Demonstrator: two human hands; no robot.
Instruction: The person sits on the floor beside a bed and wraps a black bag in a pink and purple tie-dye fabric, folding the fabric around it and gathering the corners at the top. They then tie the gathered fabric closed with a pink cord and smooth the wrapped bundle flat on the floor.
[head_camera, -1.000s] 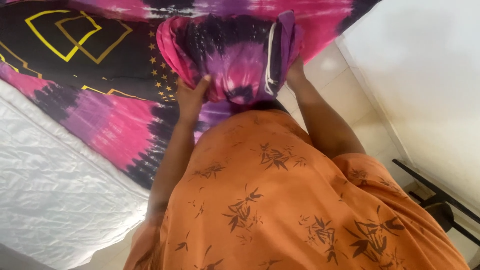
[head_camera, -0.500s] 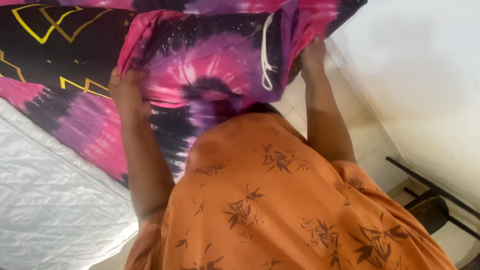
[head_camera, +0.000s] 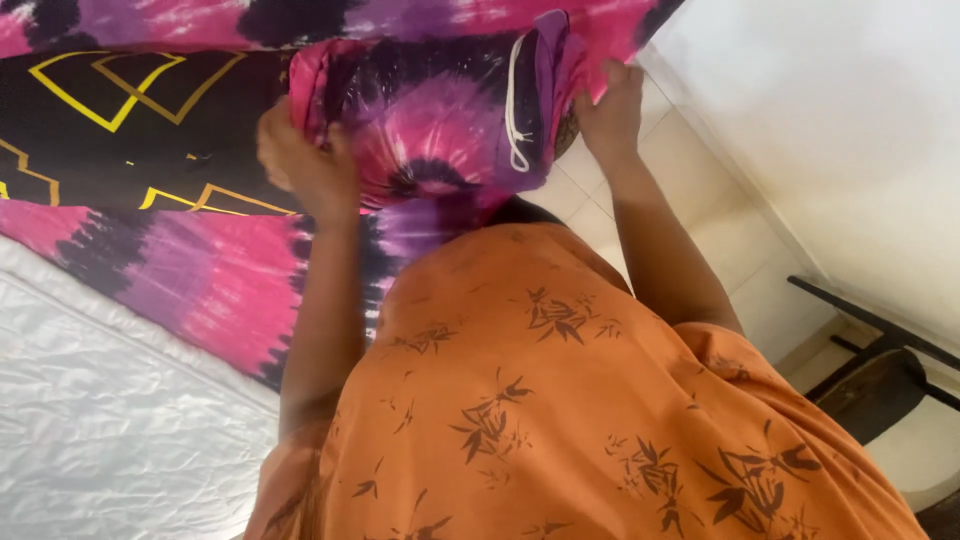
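A pillow in a pink, purple and black tie-dye case (head_camera: 440, 120) is held up in front of me over the bed's edge. My left hand (head_camera: 300, 160) grips its left end, fingers closed on the fabric. My right hand (head_camera: 610, 110) grips its right end near a white drawstring or cord (head_camera: 515, 105) that hangs on the case. Behind the pillow a matching tie-dye sheet (head_camera: 150, 270) with yellow line shapes lies over the bed. My orange leaf-print garment (head_camera: 560, 400) fills the lower view.
A white quilted mattress (head_camera: 110, 430) shows bare at the lower left. Pale floor tiles (head_camera: 720, 200) run along a white wall (head_camera: 850, 120) on the right. A dark chair or stool frame (head_camera: 880, 370) stands at the lower right.
My left hand swung out to the left with the pillow's end, then came partway back. The pillow case is spread wider between both hands than a second ago.
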